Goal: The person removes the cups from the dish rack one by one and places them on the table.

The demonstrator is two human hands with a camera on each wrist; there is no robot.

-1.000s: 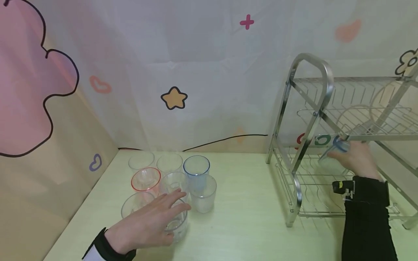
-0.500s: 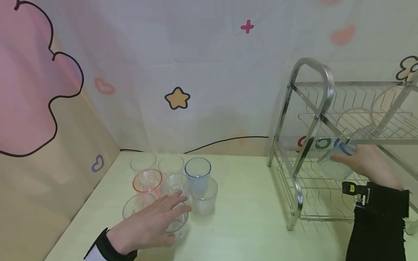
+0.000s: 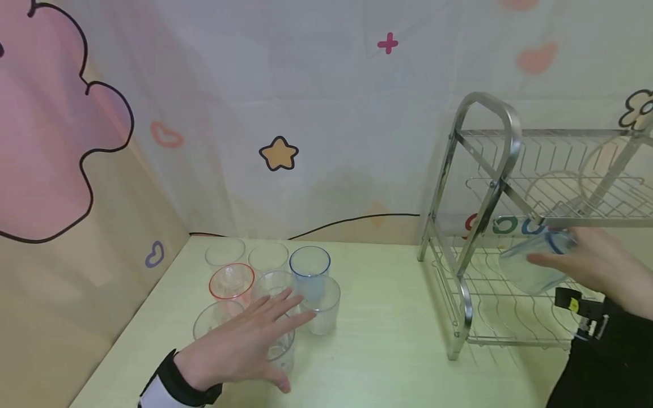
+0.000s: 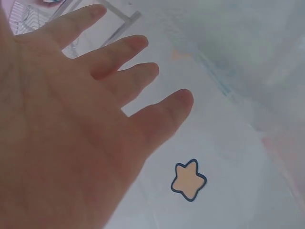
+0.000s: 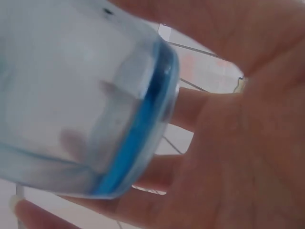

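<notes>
Rack: two-tier chrome wire dish rack (image 3: 490,187), right on the pale green table (image 3: 388,340).
Cups: cluster of clear plastic cups (image 3: 270,283), left.
Right hand (image 3: 602,263): grips a tilted blue-rimmed clear cup (image 3: 533,263) at the lower tier; seating it comes next.
Left hand (image 3: 245,345): fingers spread, over the nearest cup; closing round it comes next.

Pale green table (image 3: 388,340), cluster of clear cups (image 3: 270,277), steel rack (image 3: 490,238)
</notes>
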